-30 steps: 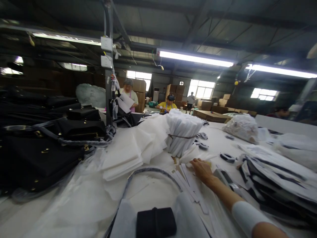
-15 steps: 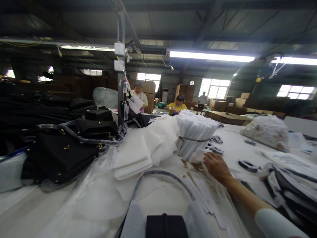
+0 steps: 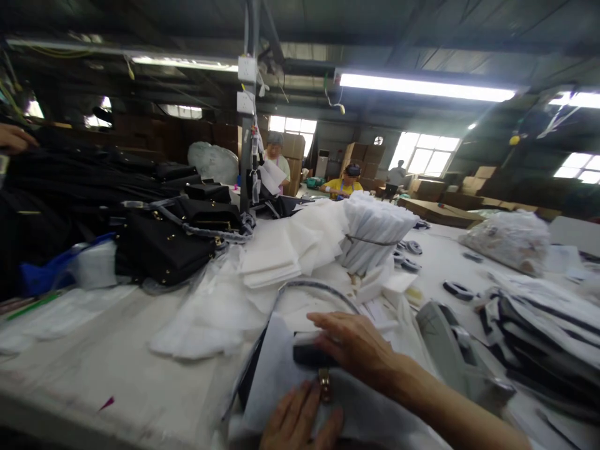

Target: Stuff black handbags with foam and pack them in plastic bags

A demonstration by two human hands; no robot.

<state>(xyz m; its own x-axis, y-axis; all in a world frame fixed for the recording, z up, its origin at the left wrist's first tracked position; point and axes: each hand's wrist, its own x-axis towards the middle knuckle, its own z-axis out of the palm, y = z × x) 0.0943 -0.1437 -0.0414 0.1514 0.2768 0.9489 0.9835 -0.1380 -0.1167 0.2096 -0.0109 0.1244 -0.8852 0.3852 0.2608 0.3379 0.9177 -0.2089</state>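
My right hand [image 3: 354, 347] lies flat, fingers stretched out, on a small black piece with a metal clasp [image 3: 312, 359] that rests on white wrapping sheet [image 3: 276, 375]. At the bottom edge my left hand [image 3: 300, 422] presses the same white sheet, fingers flat and apart. A grey strap [image 3: 309, 289] arcs just beyond the black piece. Further back stand a tied bundle of white sheets [image 3: 372, 240] and a stack of folded white fabric [image 3: 281, 256].
Black handbags [image 3: 164, 247] pile up at the left, with another person's hand [image 3: 16, 137] at the far left edge. A pole with sockets [image 3: 247, 125] rises mid-table. Striped dark bags [image 3: 544, 331] lie right; a plastic bag [image 3: 509, 240] behind. People work in the background.
My right hand drew back from the loose white strips near the bundle and came down on the black piece. My left hand came into view at the bottom. The view shifted right and down.
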